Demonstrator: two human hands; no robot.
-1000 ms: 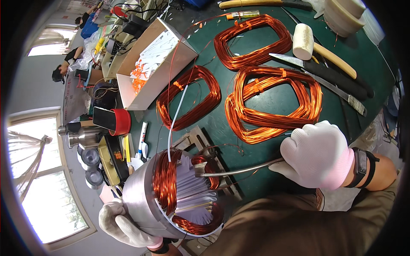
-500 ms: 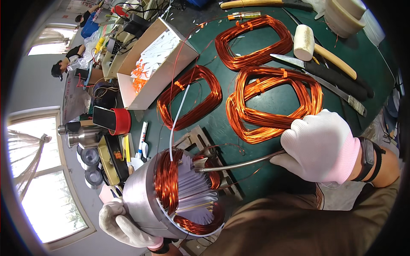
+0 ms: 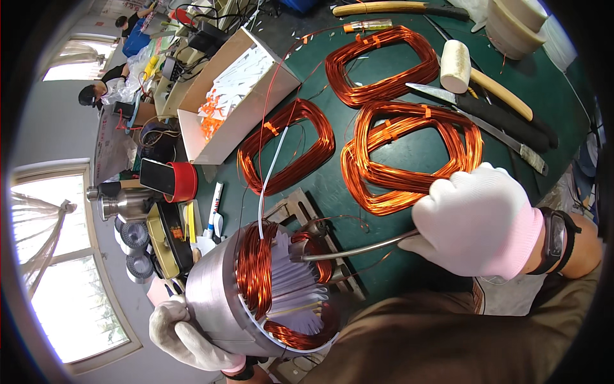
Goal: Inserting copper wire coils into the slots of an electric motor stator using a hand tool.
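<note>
A silver cylindrical motor stator (image 3: 214,299) lies tilted in front of me, its open end facing right. Copper windings (image 3: 254,272) and white slot liners (image 3: 291,281) fill its bore. My left hand (image 3: 185,336), in a white glove, grips the stator's outer wall from the lower left. In my gloved right hand (image 3: 476,221), the fingers are closed round a slightly curved metal rod (image 3: 358,249). The rod's far tip sits inside the bore, among the liners and windings. A thin white sleeve (image 3: 272,169) rises from the upper winding.
Several tied copper wire coils (image 3: 286,182) lie on the green table (image 3: 320,221). An open carton (image 3: 240,121) of white strips stands at far left. A white-headed mallet (image 3: 455,67) and a black-handled knife (image 3: 486,115) lie far right. Two other people are in the background.
My right hand has moved slightly left with the rod, and its wrist has turned a little. My left hand stays on the stator.
</note>
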